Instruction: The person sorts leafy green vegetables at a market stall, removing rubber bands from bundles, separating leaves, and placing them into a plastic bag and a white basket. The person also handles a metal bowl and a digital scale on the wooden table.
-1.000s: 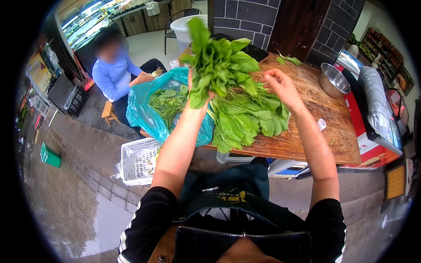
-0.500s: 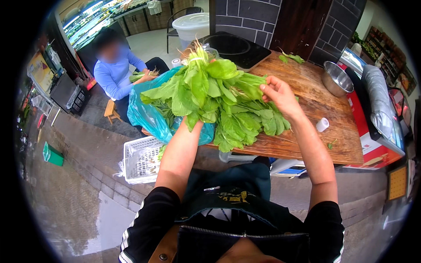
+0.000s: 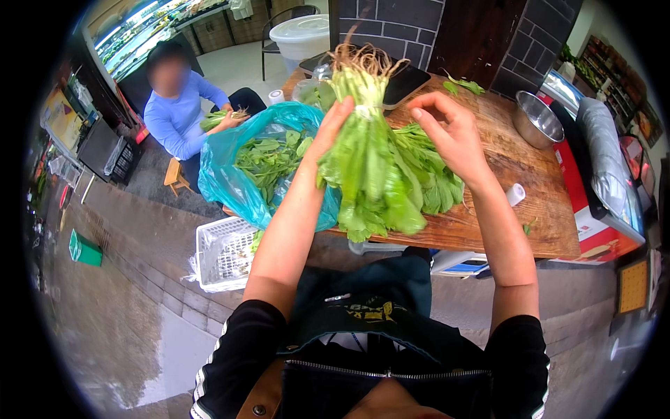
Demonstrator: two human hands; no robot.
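Note:
My left hand grips a tied bunch of leafy greens from its left side, just below the stems. The bunch stands upright, with brown stringy roots at the top and green leaves hanging down; a pale band circles its stems. To its right is my right hand, apart from the bunch, thumb and fingers curved with a gap between them. More leafy greens lie on the wooden table behind the bunch. At the left, an open teal plastic bag holds loose green leaves.
Below the bag stands a white plastic basket. The table also bears a steel bowl, a small white roll, and a black flat cooktop. A seated person at the left holds greens. A green bin stands on the ground.
The bunch has swung upright, its leaves now hanging down and roots raised. My right hand has let go of the leaves and moved slightly up. More of the bag's inside shows.

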